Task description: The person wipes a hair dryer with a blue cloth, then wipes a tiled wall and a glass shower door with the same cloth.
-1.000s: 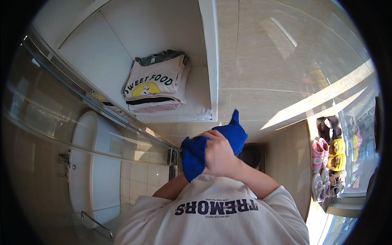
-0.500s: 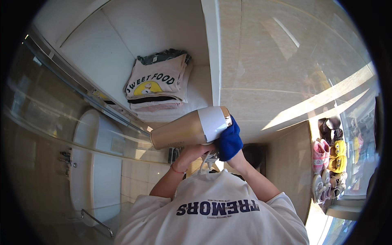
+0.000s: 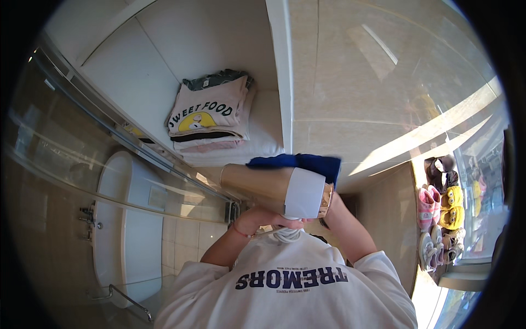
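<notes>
One hair dryer (image 3: pixel 257 183), one blue cloth (image 3: pixel 298 160), one bathtub (image 3: pixel 143 241), two yellow slippers (image 3: pixel 452 217) (a pair)

The hair dryer (image 3: pixel 276 188) is gold with a white band, the cloth (image 3: pixel 296 159) deep blue, the worn shirt (image 3: pixel 290 299) white with navy lettering, the folded top (image 3: pixel 211 103) pinkish beige with a yellow print.

Hair dryer (image 3: pixel 257 182): barrel is looking like smooth satin plastic, white band (image 3: pixel 304 193) is showing smooth too, end ring (image 3: pixel 327 199) is glinting like polished metal. Blue cloth (image 3: pixel 298 160) is reading matt and soft. T-shirt (image 3: pixel 290 304) is looking matt, cotton-like. Folded clothes (image 3: pixel 211 101) are showing matt fabric. Cabinet (image 3: pixel 280 66) is looking smooth, exact material unclear. Wall tiles (image 3: pixel 339 82) are throwing glossy reflections. Tub (image 3: pixel 112 219) is shining, smooth. Faucet (image 3: pixel 86 212) is glinting like chrome. Glass panel (image 3: pixel 55 175) is reflecting light. Yellow slippers (image 3: pixel 452 208) are looking fuzzy, matt.
</notes>
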The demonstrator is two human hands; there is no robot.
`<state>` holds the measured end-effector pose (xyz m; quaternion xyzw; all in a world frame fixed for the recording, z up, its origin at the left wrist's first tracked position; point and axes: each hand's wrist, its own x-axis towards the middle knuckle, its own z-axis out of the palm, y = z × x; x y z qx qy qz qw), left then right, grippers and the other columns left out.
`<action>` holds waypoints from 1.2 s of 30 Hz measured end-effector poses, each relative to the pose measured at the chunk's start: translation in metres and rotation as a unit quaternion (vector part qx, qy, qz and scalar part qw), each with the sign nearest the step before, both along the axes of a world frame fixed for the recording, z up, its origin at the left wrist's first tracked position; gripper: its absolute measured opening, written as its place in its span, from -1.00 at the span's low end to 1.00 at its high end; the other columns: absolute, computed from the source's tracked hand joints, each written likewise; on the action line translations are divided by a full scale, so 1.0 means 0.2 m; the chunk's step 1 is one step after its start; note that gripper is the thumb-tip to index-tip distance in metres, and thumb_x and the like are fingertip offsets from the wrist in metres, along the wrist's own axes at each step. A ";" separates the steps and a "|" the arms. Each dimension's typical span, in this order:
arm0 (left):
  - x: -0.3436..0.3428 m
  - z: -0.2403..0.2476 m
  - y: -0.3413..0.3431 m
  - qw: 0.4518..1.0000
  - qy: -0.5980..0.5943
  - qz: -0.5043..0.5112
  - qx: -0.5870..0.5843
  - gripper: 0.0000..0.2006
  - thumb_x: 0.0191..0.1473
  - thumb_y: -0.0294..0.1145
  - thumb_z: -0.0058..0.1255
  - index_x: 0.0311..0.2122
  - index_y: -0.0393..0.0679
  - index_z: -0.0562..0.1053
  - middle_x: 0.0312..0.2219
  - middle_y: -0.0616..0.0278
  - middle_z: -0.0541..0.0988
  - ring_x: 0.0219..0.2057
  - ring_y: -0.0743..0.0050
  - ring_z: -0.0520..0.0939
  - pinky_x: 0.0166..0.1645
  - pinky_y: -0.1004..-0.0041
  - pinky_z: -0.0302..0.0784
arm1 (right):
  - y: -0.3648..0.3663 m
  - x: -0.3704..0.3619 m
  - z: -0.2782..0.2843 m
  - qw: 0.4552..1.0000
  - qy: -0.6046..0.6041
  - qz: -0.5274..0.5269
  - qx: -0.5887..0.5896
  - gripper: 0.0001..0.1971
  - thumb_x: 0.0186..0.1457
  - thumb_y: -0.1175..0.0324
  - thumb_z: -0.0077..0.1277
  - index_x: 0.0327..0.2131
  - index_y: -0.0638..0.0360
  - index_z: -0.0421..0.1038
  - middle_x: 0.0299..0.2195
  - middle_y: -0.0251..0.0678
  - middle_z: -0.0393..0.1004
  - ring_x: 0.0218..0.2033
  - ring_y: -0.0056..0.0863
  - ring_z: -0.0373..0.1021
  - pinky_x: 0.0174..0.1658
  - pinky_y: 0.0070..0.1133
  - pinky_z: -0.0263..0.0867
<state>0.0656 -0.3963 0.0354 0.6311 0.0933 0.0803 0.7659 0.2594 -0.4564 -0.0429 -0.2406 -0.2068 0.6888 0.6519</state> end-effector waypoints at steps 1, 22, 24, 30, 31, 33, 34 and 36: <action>-0.01 0.01 0.01 1.000 -0.003 0.011 0.000 -0.71 -0.14 -0.46 0.32 -0.23 -0.18 0.57 -0.32 0.32 0.64 -0.27 0.54 0.62 -0.13 0.52 0.54 | 0.01 -0.01 -0.06 0.997 -0.070 -0.011 0.015 -0.57 0.26 0.16 -0.08 0.10 0.20 0.34 -0.05 -0.21 0.50 -0.07 -0.35 0.47 -0.07 -0.46 0.45; 0.07 -0.14 0.14 0.900 -0.209 0.365 -0.116 -0.78 0.24 -0.26 0.04 -0.12 -0.15 0.41 0.03 0.19 0.43 0.09 0.48 0.38 0.23 0.46 0.22 | -0.06 -0.47 0.29 0.505 -0.781 -0.324 0.173 -0.42 -0.13 0.32 0.15 0.03 0.31 0.34 0.11 0.06 0.30 0.04 0.09 0.31 0.04 -0.20 0.26; 0.05 -0.13 0.12 0.895 -0.187 0.378 -0.144 -0.79 0.24 -0.26 0.03 -0.13 -0.15 0.40 0.04 0.18 0.42 0.09 0.45 0.38 0.23 0.44 0.23 | -0.04 -0.42 0.27 0.525 -0.774 -0.310 0.171 -0.36 -0.19 0.32 0.20 0.06 0.29 0.33 0.10 0.03 0.32 0.02 0.07 0.32 0.04 -0.23 0.26; -0.01 0.01 0.04 0.928 -0.174 0.293 -0.153 -0.54 0.25 -0.43 -0.09 0.23 -0.24 0.20 0.08 0.19 0.39 0.08 0.54 0.41 0.19 0.45 0.28 | -0.05 -0.28 0.20 0.680 -0.685 -0.230 0.125 -0.39 -0.11 0.41 0.21 0.08 0.29 0.29 -0.11 -0.07 0.49 -0.23 -0.23 0.48 -0.15 -0.41 0.41; -0.02 0.01 0.07 0.944 -0.176 0.267 -0.086 -0.53 0.23 -0.41 -0.06 0.22 -0.24 0.21 0.10 0.19 0.37 0.09 0.52 0.40 0.17 0.44 0.32 | -0.05 -0.25 0.20 0.763 -0.602 -0.209 0.113 -0.42 -0.07 0.40 0.20 0.07 0.29 0.29 -0.15 -0.13 0.51 -0.25 -0.33 0.48 -0.17 -0.46 0.41; -0.11 -0.27 0.18 0.948 -0.169 0.239 -0.124 -0.50 0.18 -0.30 0.05 0.17 -0.24 0.28 0.06 0.17 0.43 0.07 0.48 0.43 0.17 0.41 0.33 | -0.05 -0.22 0.20 0.896 -0.408 -0.149 0.094 -0.49 0.02 0.38 0.18 0.06 0.30 0.30 -0.23 -0.25 0.54 -0.28 -0.52 0.49 -0.19 -0.55 0.42; -0.16 -0.44 0.22 0.923 -0.169 0.227 -0.260 -0.47 0.13 -0.21 0.13 0.14 -0.24 0.32 0.03 0.16 0.47 0.05 0.45 0.45 0.16 0.40 0.33 | -0.04 -0.20 0.18 0.941 -0.317 -0.100 0.057 -0.59 0.14 0.36 0.11 0.04 0.29 0.32 -0.31 -0.38 0.55 -0.28 -0.68 0.45 -0.21 -0.64 0.41; -0.04 -0.23 0.26 0.956 -0.213 0.177 -0.092 -0.36 0.05 -0.08 0.18 0.16 -0.21 0.30 0.04 -0.03 0.48 0.10 0.23 0.47 0.19 0.28 0.39 | -0.03 -0.14 0.09 0.981 -0.193 -0.028 -0.027 -0.60 0.23 0.25 0.00 0.08 0.24 0.31 -0.20 -0.35 0.52 -0.27 -0.64 0.45 -0.17 -0.63 0.42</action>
